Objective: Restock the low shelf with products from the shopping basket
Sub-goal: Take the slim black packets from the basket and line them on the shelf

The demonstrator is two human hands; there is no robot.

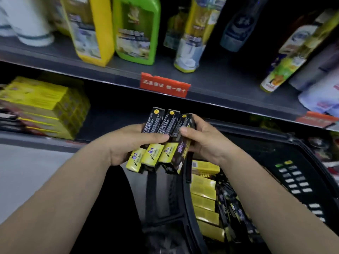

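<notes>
Your left hand and right hand are clamped together on a row of black-and-yellow boxes, held above the shopping basket, short of the low shelf. That shared grip only pinches the row's ends; ease either side and the middle boxes could slip out.

Three slim black-and-yellow boxes are sitting side by side at the centre of the frame, clamped between both hands, yellow ends tilting down toward the viewer. At lower right the black basket is holding a row of yellow packs along its left wall. The low shelf is running along the middle left, carrying a stack of yellow cartons.
</notes>
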